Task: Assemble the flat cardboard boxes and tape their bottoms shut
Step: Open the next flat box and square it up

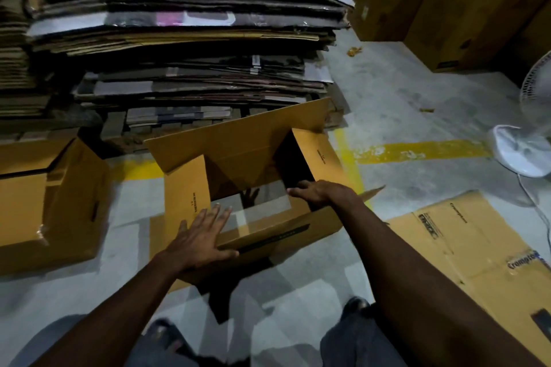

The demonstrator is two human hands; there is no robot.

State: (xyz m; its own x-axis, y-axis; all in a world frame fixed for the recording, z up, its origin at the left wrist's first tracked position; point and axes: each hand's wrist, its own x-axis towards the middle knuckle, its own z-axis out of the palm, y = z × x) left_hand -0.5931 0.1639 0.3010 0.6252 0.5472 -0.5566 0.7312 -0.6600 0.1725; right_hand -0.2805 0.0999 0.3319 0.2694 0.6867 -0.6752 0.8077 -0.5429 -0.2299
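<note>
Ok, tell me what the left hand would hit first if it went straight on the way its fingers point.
Probably the far wall of the box. The left hand lies flat at the near-left corner, fingers aimed across the opening; nothing shows in between, though depth is unclear.

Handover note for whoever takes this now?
Left hand lies flat on the left flap of the open box; right hand rests on its right rim.
It stands squared up on the floor, flaps open, floor showing through.
Done: one made-up box at left.
Left: fold and tape this bottom; then the flat carton at right and the stack behind. No tape in view.
</note>
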